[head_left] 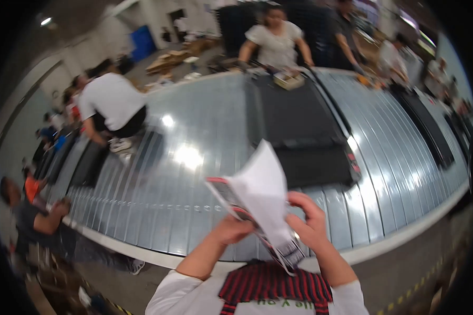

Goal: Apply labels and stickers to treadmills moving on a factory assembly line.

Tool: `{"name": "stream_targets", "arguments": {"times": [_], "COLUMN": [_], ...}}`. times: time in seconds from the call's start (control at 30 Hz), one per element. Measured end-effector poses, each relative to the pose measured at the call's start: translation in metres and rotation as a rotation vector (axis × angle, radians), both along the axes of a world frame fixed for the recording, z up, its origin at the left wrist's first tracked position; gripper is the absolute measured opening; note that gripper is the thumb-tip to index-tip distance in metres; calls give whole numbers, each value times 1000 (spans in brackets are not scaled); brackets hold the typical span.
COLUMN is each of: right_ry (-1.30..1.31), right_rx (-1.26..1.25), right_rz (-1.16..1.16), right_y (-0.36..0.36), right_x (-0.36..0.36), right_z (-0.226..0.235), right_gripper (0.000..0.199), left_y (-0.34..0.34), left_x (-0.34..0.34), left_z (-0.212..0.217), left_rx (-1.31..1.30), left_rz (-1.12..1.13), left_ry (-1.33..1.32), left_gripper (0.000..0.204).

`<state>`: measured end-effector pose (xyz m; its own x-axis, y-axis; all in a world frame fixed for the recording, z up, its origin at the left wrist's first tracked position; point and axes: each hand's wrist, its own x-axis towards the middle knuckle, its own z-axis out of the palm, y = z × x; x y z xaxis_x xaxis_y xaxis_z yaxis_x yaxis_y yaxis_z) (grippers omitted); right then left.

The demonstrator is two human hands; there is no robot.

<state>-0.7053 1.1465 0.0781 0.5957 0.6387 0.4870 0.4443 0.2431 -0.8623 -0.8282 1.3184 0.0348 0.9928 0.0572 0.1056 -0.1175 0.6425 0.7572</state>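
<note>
In front of my body I hold a printed leaflet, its white side curling upward and its dark, red-edged printed side showing at the left and below. My left hand is closed on the leaflet's left side. At its right edge my right hand is closed too, thumb and fingers pinching the paper. Just beyond the leaflet lies a large flat black panel-like thing on the metal slats, apart from both hands. A small open box sits on its far end.
A curved conveyor of shiny metal slats spreads before me, with a pale rim nearest my body. Across it stands a person in a white top. Someone crouches on the slats at the left. More black panels lie to the right.
</note>
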Motion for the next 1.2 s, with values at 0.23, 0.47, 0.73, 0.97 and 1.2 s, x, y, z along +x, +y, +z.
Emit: {"name": "stream_targets", "arguments": {"times": [0.23, 0.47, 0.73, 0.97, 1.2], "right_ry": [727, 768, 553, 492, -314], "right_rx": [107, 32, -5, -197, -42], "right_rz": [132, 474, 222, 111, -159], "right_y": [-3, -4, -3, 13, 36], "right_x": [1, 10, 6, 2, -9], "right_z": [-18, -16, -2, 4, -1], "right_gripper": [47, 29, 20, 17, 32], "left_y": [2, 27, 22, 30, 34], "left_x": [4, -5, -12, -24, -33], "left_z": [4, 7, 15, 3, -3], "left_rx": [-17, 1, 236, -197, -339], "left_rz": [-13, 178, 279, 50, -37], "left_ry": [-27, -26, -4, -54, -121], "left_gripper": [48, 49, 50, 68, 77]}}
